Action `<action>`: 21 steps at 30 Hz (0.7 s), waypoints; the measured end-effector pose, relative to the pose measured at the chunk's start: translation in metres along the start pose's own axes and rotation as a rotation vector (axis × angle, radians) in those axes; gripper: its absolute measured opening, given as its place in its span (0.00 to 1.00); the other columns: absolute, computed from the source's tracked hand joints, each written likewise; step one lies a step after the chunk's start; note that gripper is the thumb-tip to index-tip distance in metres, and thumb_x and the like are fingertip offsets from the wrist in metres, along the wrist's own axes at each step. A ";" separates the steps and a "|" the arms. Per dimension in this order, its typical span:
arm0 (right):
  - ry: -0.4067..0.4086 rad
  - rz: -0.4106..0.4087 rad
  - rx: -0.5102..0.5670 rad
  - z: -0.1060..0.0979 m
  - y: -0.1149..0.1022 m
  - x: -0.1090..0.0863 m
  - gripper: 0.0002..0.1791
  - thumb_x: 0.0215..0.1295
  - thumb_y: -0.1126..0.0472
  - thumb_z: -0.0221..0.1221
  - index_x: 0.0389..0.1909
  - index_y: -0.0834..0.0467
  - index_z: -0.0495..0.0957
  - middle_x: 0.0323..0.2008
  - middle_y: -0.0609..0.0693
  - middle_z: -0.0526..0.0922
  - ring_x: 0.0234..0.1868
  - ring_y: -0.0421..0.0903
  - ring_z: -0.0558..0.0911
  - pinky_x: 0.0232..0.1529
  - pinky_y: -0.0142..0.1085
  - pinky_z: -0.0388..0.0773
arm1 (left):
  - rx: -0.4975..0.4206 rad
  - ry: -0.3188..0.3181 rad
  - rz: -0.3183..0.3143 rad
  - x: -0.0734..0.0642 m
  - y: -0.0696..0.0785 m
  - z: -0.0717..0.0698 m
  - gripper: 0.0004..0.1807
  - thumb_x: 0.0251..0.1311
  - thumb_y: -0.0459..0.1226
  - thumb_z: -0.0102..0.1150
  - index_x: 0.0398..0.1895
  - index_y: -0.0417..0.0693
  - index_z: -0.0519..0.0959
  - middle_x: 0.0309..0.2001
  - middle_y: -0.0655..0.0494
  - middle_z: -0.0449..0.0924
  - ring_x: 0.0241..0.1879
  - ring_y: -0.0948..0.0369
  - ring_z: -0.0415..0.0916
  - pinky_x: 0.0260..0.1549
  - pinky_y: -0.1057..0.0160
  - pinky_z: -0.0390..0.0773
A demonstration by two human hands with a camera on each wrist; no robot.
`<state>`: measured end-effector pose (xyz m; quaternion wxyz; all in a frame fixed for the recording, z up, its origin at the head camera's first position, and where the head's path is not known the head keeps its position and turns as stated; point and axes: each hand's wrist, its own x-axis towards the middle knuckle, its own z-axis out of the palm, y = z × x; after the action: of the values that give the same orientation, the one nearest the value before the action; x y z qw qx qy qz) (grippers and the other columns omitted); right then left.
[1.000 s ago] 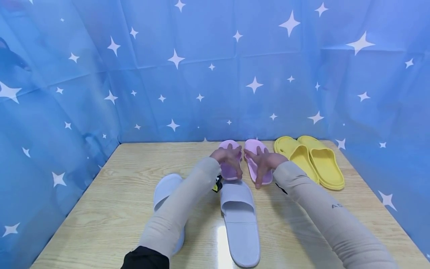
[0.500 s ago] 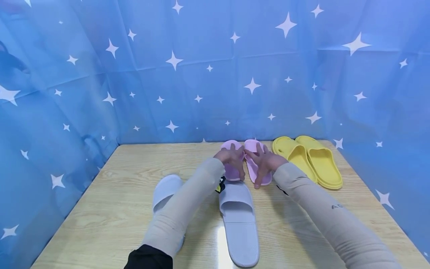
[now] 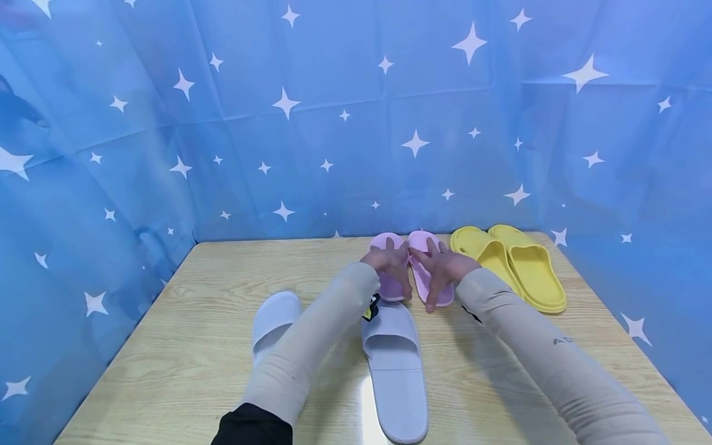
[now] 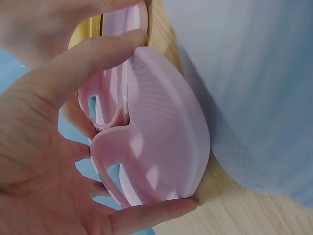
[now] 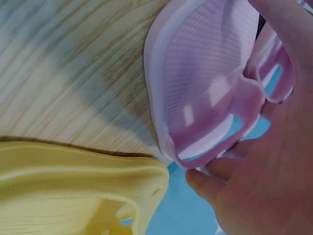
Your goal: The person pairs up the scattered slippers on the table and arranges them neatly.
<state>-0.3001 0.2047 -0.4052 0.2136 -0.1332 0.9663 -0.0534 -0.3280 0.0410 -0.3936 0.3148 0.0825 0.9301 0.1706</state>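
My left hand [image 3: 387,259] spans the left pink slipper [image 3: 391,288], thumb along its inner side and little finger along its outer side. My right hand [image 3: 443,267] spans the right pink slipper [image 3: 445,295] the same way. In the left wrist view the sole and cut-out strap of the left pink slipper [image 4: 166,107] show up close, the two slippers' straps right against each other. The right wrist view shows the right pink slipper [image 5: 195,73], its toe close to a yellow slipper [image 5: 98,171]. Both pink slippers lie at the table's back edge, toes away from me.
Two yellow slippers [image 3: 536,275] stand side by side at the back right. A pale grey slipper [image 3: 397,395] lies directly in front of the left pink one. Another grey slipper [image 3: 272,318] is partly hidden under my left sleeve. A blue starry curtain [image 3: 334,154] hangs behind the wooden table [image 3: 167,334].
My left hand has moved to the right with the left pink slipper, narrowing the gap to the other one. The right hand and its slipper have shifted slightly right.
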 end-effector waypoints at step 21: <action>-0.008 0.033 0.016 0.000 0.016 -0.004 0.85 0.32 0.40 0.84 0.85 0.44 0.32 0.81 0.70 0.26 0.80 0.75 0.32 0.71 0.73 0.59 | 0.268 0.205 0.070 0.005 0.029 0.026 0.77 0.40 0.56 0.84 0.85 0.67 0.35 0.86 0.45 0.30 0.80 0.29 0.38 0.68 0.37 0.72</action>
<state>-0.3003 0.2212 -0.4060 0.2196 -0.1156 0.9670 -0.0572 -0.3144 0.0762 -0.4054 0.1985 0.1379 0.9683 0.0636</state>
